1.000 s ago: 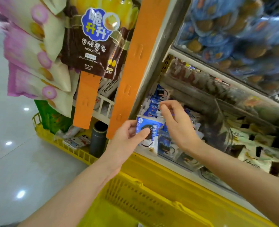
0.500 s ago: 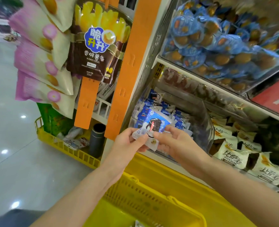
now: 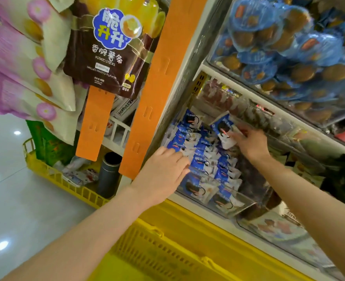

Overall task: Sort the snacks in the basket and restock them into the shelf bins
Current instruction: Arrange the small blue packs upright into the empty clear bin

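Observation:
A clear shelf bin holds several blue-and-white snack packets. My right hand pinches one blue-and-white snack packet and holds it above the back of the bin. My left hand reaches in at the bin's left front, and its fingers rest on the packets there. Whether they grip one I cannot tell. The yellow basket sits below the shelf at the bottom of the view.
An orange display strip hangs left of the bin, with a brown potato-stick bag and pink bags beside it. A bin of blue-wrapped cakes sits above. A dark cylinder stands in a yellow floor tray.
The right hand took the packet from both hands' grip in front of the bin and carried it up and back over the bin. The left hand let go and moved onto the front packets.

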A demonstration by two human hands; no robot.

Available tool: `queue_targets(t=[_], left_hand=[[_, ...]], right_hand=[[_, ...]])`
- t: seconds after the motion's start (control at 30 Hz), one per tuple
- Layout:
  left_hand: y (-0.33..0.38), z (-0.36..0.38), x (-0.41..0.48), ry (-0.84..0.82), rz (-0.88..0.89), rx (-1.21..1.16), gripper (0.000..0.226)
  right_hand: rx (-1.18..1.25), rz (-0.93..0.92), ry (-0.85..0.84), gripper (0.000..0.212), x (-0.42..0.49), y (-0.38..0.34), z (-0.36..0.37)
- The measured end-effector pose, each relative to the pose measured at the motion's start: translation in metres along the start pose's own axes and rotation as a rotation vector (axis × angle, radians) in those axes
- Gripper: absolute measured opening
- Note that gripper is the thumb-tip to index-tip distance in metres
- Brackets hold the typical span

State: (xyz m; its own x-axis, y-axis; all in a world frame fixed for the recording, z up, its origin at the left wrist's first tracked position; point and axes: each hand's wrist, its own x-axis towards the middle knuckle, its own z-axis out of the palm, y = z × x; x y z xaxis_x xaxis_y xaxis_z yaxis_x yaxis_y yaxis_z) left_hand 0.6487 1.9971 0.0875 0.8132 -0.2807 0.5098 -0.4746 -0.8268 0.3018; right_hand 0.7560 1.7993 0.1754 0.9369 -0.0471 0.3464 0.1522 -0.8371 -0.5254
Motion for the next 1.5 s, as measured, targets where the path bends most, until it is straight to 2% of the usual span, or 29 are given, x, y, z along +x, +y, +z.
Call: queue_targets(t=[0.17, 0.27, 0.47, 0.7, 0.8, 0.93, 1.0, 1.1, 1.17, 1.3, 1.4, 1.5], left_hand=[[-0.004, 0.003, 0.002, 0.047, 0.016, -0.048, 0.045], [-0.006, 0.007, 0.003, 0.078, 0.03, -0.045, 0.04], [-0.012, 0.016, 0.006, 0.154, 0.063, -0.059, 0.031], [-0.012, 0.018, 0.007, 0.155, 0.053, -0.09, 0.03], [-0.01, 0.015, 0.006, 0.132, 0.048, -0.081, 0.032], [-0.006, 0.003, 0.005, 0.052, 0.029, -0.052, 0.032], [0.0, -0.002, 0.005, 0.009, -0.005, -0.075, 0.028], [0.007, -0.005, 0.003, 0.001, -0.059, -0.106, 0.024], [0.01, -0.008, -0.002, 0.004, -0.074, -0.085, 0.025], [0.019, -0.01, -0.017, -0.032, -0.057, 0.008, 0.036], [0.031, -0.01, -0.034, -0.015, -0.059, 0.025, 0.04], [0.044, -0.002, -0.059, 0.046, 0.007, -0.002, 0.032]], right_hand=[[-0.232, -0.019, -0.007, 0.038, 0.054, 0.014, 0.032], [-0.213, -0.056, -0.006, 0.035, 0.072, 0.018, 0.051], [-0.191, -0.099, -0.138, 0.036, 0.096, 0.034, 0.07], [-0.205, -0.143, -0.03, 0.022, 0.104, 0.04, 0.078], [-0.208, -0.125, -0.006, 0.026, 0.094, 0.034, 0.075], [-0.295, -0.045, -0.137, 0.039, 0.066, 0.016, 0.064], [-0.246, -0.009, -0.222, 0.041, 0.037, 0.006, 0.056], [-0.045, -0.09, -0.187, 0.041, -0.023, -0.001, 0.037], [0.007, -0.134, -0.207, 0.041, -0.066, 0.0, 0.023], [-0.157, -0.23, -0.322, 0.045, -0.133, 0.016, -0.001], [-0.325, -0.388, -0.259, 0.047, -0.165, 0.031, -0.014], [-0.287, -0.414, -0.215, 0.044, -0.199, 0.047, -0.018]])
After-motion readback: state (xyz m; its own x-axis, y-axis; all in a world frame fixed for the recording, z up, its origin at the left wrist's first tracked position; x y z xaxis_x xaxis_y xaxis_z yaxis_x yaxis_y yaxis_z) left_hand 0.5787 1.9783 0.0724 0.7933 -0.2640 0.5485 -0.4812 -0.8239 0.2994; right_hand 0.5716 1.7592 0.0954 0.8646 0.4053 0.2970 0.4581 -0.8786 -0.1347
